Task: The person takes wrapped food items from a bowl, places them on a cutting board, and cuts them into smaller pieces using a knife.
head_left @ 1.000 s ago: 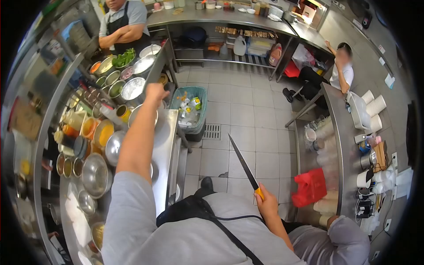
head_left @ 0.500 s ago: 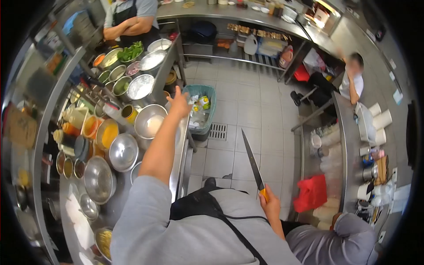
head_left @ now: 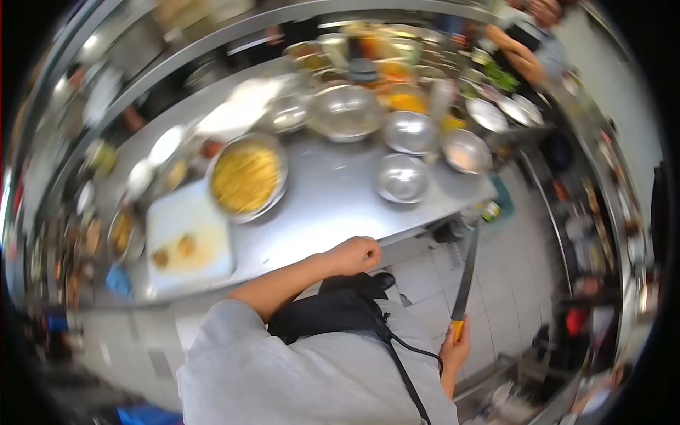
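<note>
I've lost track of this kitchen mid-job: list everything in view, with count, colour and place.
Counter: one, silver, in front
Cutting board: one, white, counter's left end
Food pieces: two, brownish, on the board
Large bowl: one, silver, beside the board
Food strips: uncounted, yellow, in that bowl
Other bowls: at least five, silver, farther right
Leafy greens: one heap, green, upper right
Bin: one, green, past the counter's right end
Co-worker: one, dark apron, upper right
Background items: blurred, uncountable
Knife: one, dark blade, yellow handle, right hand
Right hand: one, bare, gripping the knife
Left hand: one, bare, curled, counter's near edge
</note>
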{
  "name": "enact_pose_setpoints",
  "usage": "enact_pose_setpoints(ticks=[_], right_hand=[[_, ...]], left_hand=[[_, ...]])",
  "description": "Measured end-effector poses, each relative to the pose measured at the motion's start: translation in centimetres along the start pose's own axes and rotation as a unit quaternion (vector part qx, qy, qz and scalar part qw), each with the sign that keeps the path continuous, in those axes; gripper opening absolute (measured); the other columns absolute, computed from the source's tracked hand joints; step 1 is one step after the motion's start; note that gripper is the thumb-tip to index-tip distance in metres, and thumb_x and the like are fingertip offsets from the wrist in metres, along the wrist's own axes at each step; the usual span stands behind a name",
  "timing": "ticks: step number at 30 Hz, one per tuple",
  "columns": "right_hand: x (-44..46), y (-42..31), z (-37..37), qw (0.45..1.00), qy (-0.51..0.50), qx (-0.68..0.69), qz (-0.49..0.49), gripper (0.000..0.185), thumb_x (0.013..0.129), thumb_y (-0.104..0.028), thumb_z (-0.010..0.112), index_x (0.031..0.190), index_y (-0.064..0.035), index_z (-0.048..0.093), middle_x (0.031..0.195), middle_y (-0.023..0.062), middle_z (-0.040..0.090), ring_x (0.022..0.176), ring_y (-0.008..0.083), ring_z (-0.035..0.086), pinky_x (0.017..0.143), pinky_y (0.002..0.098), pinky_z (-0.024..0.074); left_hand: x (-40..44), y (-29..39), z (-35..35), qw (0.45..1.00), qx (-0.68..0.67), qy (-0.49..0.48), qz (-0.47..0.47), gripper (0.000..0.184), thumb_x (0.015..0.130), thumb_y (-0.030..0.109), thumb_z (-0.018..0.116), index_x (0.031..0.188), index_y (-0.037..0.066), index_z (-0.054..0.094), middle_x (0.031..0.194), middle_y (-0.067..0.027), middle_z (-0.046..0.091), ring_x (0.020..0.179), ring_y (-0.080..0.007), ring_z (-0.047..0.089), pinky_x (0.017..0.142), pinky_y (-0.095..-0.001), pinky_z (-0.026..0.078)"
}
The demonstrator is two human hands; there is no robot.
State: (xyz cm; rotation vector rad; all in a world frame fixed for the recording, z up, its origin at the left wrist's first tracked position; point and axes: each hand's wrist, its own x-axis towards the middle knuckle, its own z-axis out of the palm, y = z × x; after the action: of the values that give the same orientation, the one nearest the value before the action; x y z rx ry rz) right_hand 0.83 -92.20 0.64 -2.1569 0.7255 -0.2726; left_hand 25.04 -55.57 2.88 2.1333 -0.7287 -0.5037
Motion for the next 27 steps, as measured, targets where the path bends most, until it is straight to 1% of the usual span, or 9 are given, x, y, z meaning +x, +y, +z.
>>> enact_pose_setpoints(ticks=[2,4,7,11,13,14,17,25,27], right_hand=[[-0.4,1.7,2.0,0.997,-0.044,0.019,-0.056,0.050,0.104,-0.011,0.070,0.151,-0.0002,0.059,0.114,0.0171,0.079,0.088,0.0215,0.073,0.079,0.0350,0.0568],[-2.2,-0.8,3.2,0.991,-0.100,0.081,-0.028,0.050,0.105,-0.011,0.069,0.153,-0.0009,0.057,0.104,0.0063,0.074,0.069,0.0096,0.058,0.062,0.0267,0.0497],[-4.2,-2.4,5.9,0.976,-0.145,0.125,-0.107,0.050,0.106,-0.009,0.067,0.154,-0.0010,0.057,0.100,0.0017,0.068,0.064,0.0048,0.048,0.056,0.0232,0.0427],[-7.5,-5.8,9.3,0.953,-0.202,0.178,-0.137,0.050,0.105,-0.007,0.067,0.154,-0.0003,0.056,0.100,0.0016,0.067,0.064,0.0049,0.047,0.056,0.0231,0.0428],[-9.4,-7.0,10.9,0.942,-0.255,0.165,-0.142,0.050,0.105,-0.005,0.067,0.154,0.0002,0.056,0.108,0.0062,0.074,0.072,0.0092,0.061,0.064,0.0251,0.0511],[-10.1,-7.4,12.5,0.938,-0.231,0.140,-0.218,0.050,0.104,-0.007,0.070,0.151,0.0003,0.058,0.120,0.0154,0.078,0.091,0.0173,0.074,0.080,0.0303,0.0584],[-13.0,-9.6,13.2,0.920,-0.272,0.093,-0.265,0.049,0.101,-0.009,0.073,0.148,0.0005,0.062,0.128,0.0225,0.077,0.109,0.0244,0.077,0.094,0.0350,0.0586],[-21.0,-15.1,18.6,0.898,-0.309,-0.002,-0.314,0.047,0.098,-0.009,0.076,0.143,0.0002,0.066,0.122,0.0240,0.077,0.105,0.0289,0.079,0.090,0.0356,0.0599],[-23.7,-17.0,20.5,0.898,-0.320,-0.031,-0.301,0.047,0.098,-0.009,0.076,0.143,0.0005,0.066,0.121,0.0239,0.077,0.104,0.0295,0.079,0.090,0.0355,0.0600]], left_hand=[[-9.4,-1.3,0.0,0.983,-0.019,0.170,-0.062,0.045,0.096,0.000,0.058,0.141,0.004,0.065,0.130,-0.0196,0.068,0.109,-0.0326,0.069,0.096,-0.0413,0.057],[-18.4,-2.1,-0.5,0.968,0.010,0.211,-0.132,0.046,0.096,0.000,0.059,0.141,0.004,0.066,0.129,-0.0202,0.068,0.110,-0.0325,0.069,0.097,-0.0414,0.057],[-30.6,-3.1,-0.3,0.935,0.043,0.217,-0.276,0.047,0.095,0.003,0.064,0.141,0.004,0.066,0.132,-0.0219,0.069,0.112,-0.0339,0.070,0.099,-0.0426,0.058],[-42.4,-2.3,-0.8,0.899,0.078,0.272,-0.335,0.048,0.094,0.009,0.069,0.141,0.002,0.065,0.138,-0.0243,0.067,0.116,-0.0368,0.070,0.101,-0.0442,0.057],[-46.0,-2.2,-0.5,0.880,0.075,0.284,-0.373,0.048,0.094,0.011,0.070,0.141,0.001,0.065,0.140,-0.0248,0.067,0.119,-0.0384,0.069,0.103,-0.0450,0.056],[-47.4,-2.2,-0.7,0.869,0.118,0.299,-0.377,0.049,0.093,0.012,0.071,0.141,0.000,0.065,0.139,-0.0250,0.067,0.122,-0.0400,0.067,0.107,-0.0457,0.054],[-51.0,-2.7,-2.9,0.859,0.164,0.312,-0.372,0.050,0.093,0.013,0.072,0.141,0.000,0.065,0.140,-0.0253,0.067,0.128,-0.0426,0.063,0.113,-0.0471,0.050],[-59.2,-8.5,-15.5,0.832,0.233,0.374,-0.338,0.052,0.090,0.008,0.072,0.141,0.004,0.066,0.142,-0.0253,0.065,0.133,-0.0424,0.060,0.117,-0.0475,0.047],[-59.8,-10.7,-18.3,0.787,0.339,0.405,-0.319,0.047,0.092,0.009,0.070,0.140,0.009,0.068,0.142,-0.0241,0.065,0.128,-0.0442,0.061,0.116,-0.0481,0.047]])
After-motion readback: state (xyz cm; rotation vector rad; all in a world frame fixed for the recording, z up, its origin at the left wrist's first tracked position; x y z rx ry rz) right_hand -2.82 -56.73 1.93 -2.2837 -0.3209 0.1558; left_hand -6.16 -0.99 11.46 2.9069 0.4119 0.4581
